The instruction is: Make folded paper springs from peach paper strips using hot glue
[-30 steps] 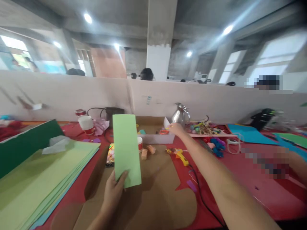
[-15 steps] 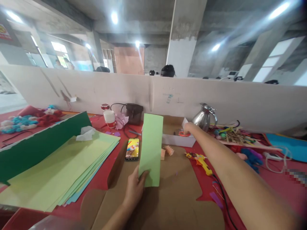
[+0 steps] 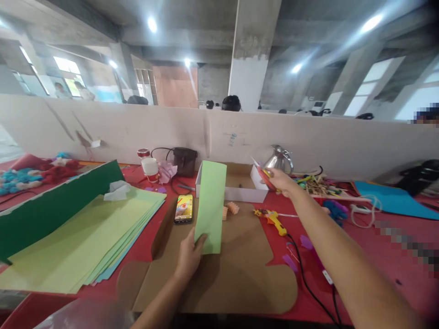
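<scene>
A folded strip of light green paper (image 3: pixel 211 205) stands upright in my left hand (image 3: pixel 190 253), pinched near its lower left edge. My right hand (image 3: pixel 283 181) is closed around red-handled scissors (image 3: pixel 265 178), raised over the right end of a white box (image 3: pixel 240 195), blades pointing up and left. Beneath the green paper lies a brown cardboard sheet (image 3: pixel 236 278). Small folded orange paper pieces (image 3: pixel 232 208) rest just right of the strip, partly hidden by it. A phone (image 3: pixel 183 209) with a lit screen lies to the left of the strip.
Coloured paper sheets (image 3: pixel 103 228) are stacked at left beside a green board (image 3: pixel 61 196). A yellow glue gun (image 3: pixel 274 220) with a black cord lies at right. Behind are a paper cup (image 3: pixel 150 169), a dark bag (image 3: pixel 185 161), a metal jug (image 3: pixel 277 160) and a white partition (image 3: pixel 171 128).
My right hand has lifted the scissors up out of the white box. My left hand still holds the green paper. The whole view has shifted slightly to the right.
</scene>
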Demonstrator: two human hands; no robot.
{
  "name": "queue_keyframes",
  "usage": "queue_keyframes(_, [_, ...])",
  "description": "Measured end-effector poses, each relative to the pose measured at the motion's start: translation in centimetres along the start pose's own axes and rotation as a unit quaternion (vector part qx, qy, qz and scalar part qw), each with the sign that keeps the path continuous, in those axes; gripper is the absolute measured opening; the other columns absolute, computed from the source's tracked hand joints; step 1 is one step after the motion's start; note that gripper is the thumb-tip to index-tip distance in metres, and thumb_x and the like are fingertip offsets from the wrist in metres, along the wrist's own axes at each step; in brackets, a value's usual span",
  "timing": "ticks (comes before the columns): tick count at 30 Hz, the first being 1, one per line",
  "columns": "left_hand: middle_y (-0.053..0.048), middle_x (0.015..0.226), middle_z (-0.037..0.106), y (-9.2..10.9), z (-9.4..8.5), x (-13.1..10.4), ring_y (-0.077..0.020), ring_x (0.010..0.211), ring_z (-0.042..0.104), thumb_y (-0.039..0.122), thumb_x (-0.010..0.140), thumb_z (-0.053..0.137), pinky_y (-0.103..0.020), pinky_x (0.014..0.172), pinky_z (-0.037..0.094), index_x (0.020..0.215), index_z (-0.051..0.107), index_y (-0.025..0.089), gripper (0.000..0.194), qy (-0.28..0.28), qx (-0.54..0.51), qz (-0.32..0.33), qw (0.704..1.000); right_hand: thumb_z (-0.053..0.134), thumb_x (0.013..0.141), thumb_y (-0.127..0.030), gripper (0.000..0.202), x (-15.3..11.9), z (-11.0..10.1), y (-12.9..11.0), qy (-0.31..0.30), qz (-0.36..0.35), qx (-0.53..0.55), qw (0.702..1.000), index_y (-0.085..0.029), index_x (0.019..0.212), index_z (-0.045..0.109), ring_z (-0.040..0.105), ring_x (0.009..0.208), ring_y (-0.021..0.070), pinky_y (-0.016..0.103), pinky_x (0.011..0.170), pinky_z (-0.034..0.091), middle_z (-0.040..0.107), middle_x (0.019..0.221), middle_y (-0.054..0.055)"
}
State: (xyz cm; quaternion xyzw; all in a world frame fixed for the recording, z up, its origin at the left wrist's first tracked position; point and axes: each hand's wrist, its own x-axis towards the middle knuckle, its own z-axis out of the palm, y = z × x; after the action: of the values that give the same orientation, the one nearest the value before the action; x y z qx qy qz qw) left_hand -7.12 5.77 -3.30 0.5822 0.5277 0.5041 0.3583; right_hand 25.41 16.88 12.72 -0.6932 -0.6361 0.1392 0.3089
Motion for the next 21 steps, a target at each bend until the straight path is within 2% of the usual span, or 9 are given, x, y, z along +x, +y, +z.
queue_keyframes(1, [0.001, 0.061, 0.063, 0.2, 0.2, 0.1, -0.0141, 0.040, 0.051, 0.046, 0.078, 0.060, -0.024, 0.040, 0.040, 0.101, 0.066, 0.019, 0.036, 0.001, -0.002, -0.001, 1.000, 0.070, 0.070, -0.043, 0.046, -2.3, 0.1, 0.1, -0.017, 0.005, 0.157, 0.987, -0.020, 0.108, 0.058, 0.053, 0.061, 0.0142, 0.024, 0.054, 0.039, 0.058, 0.073, 0.001])
queue_keyframes(2, [0.002, 0.060, 0.061, 0.5, 0.4, 0.2, -0.0130, 0.038, 0.049, 0.045, 0.078, 0.060, -0.024, 0.039, 0.039, 0.100, 0.065, 0.019, 0.035, 0.003, -0.009, -0.001, 1.000, 0.069, 0.069, -0.044, 0.045, -4.9, 0.4, 0.1, -0.040, 0.006, 0.316, 0.948, -0.022, 0.107, 0.058, 0.047, 0.056, 0.0118, 0.023, 0.050, 0.035, 0.053, 0.070, -0.002])
queue_keyframes(4, [0.002, 0.061, 0.059, 1.4, 0.9, 0.5, -0.0113, 0.039, 0.047, 0.045, 0.077, 0.061, -0.022, 0.037, 0.038, 0.099, 0.064, 0.018, 0.035, 0.007, -0.037, -0.002, 0.999, 0.068, 0.071, -0.045, 0.042, -10.3, 1.4, -0.1, -0.082, 0.021, 0.538, 0.838, -0.027, 0.106, 0.057, 0.041, 0.054, 0.0100, 0.021, 0.047, 0.032, 0.049, 0.070, -0.004])
queue_keyframes(6, [0.002, 0.065, 0.059, 2.6, 1.5, 0.9, -0.0103, 0.043, 0.048, 0.044, 0.076, 0.062, -0.020, 0.036, 0.038, 0.099, 0.062, 0.018, 0.035, 0.014, -0.072, -0.004, 0.997, 0.064, 0.074, -0.047, 0.038, -15.6, 2.8, -0.5, -0.121, 0.052, 0.659, 0.740, -0.029, 0.106, 0.057, 0.045, 0.058, 0.0120, 0.023, 0.049, 0.036, 0.052, 0.077, -0.001])
queue_keyframes(8, [0.001, 0.068, 0.059, 3.8, 2.0, 1.3, -0.0100, 0.047, 0.049, 0.043, 0.075, 0.063, -0.019, 0.037, 0.040, 0.100, 0.060, 0.017, 0.036, 0.020, -0.105, -0.007, 0.994, 0.062, 0.074, -0.054, 0.040, -20.3, 4.4, -1.0, -0.170, 0.088, 0.718, 0.669, -0.030, 0.105, 0.057, 0.049, 0.064, 0.0153, 0.027, 0.052, 0.040, 0.055, 0.082, 0.002])
queue_keyframes(13, [-0.001, 0.077, 0.062, 6.1, 2.6, 1.7, -0.0111, 0.054, 0.054, 0.039, 0.072, 0.068, -0.019, 0.039, 0.044, 0.104, 0.058, 0.017, 0.039, 0.033, -0.138, -0.003, 0.990, 0.057, 0.072, -0.062, 0.045, -27.3, 8.6, -1.3, -0.225, 0.110, 0.726, 0.640, -0.030, 0.104, 0.060, 0.050, 0.063, 0.0193, 0.030, 0.048, 0.038, 0.054, 0.079, 0.005])
queue_keyframes(15, [-0.003, 0.083, 0.066, 6.6, 2.7, 1.5, -0.0135, 0.061, 0.060, 0.037, 0.072, 0.069, -0.022, 0.047, 0.050, 0.106, 0.059, 0.017, 0.041, 0.041, -0.148, 0.000, 0.988, 0.059, 0.067, -0.064, 0.048, -28.4, 9.8, -1.0, -0.241, 0.111, 0.726, 0.635, -0.033, 0.104, 0.060, 0.049, 0.059, 0.0196, 0.028, 0.043, 0.034, 0.053, 0.074, 0.004])
queue_keyframes(19, [-0.008, 0.105, 0.070, 6.5, 2.8, 1.3, -0.0211, 0.092, 0.067, 0.033, 0.070, 0.073, -0.031, 0.079, 0.054, 0.112, 0.061, 0.018, 0.046, 0.075, -0.221, -0.001, 0.972, 0.059, 0.064, -0.065, 0.051, -29.2, 10.9, 0.0, -0.258, 0.109, 0.722, 0.633, -0.042, 0.110, 0.057, 0.048, 0.054, 0.0205, 0.025, 0.035, 0.026, 0.055, 0.076, 0.004])
queue_keyframes(21, [-0.009, 0.104, 0.071, 6.2, 2.8, 1.4, -0.0227, 0.093, 0.067, 0.034, 0.069, 0.074, -0.034, 0.081, 0.053, 0.113, 0.061, 0.018, 0.048, 0.098, -0.248, -0.028, 0.963, 0.058, 0.066, -0.065, 0.053, -29.5, 10.9, 0.2, -0.261, 0.108, 0.719, 0.635, -0.044, 0.114, 0.055, 0.050, 0.054, 0.0215, 0.025, 0.033, 0.024, 0.057, 0.077, 0.005])
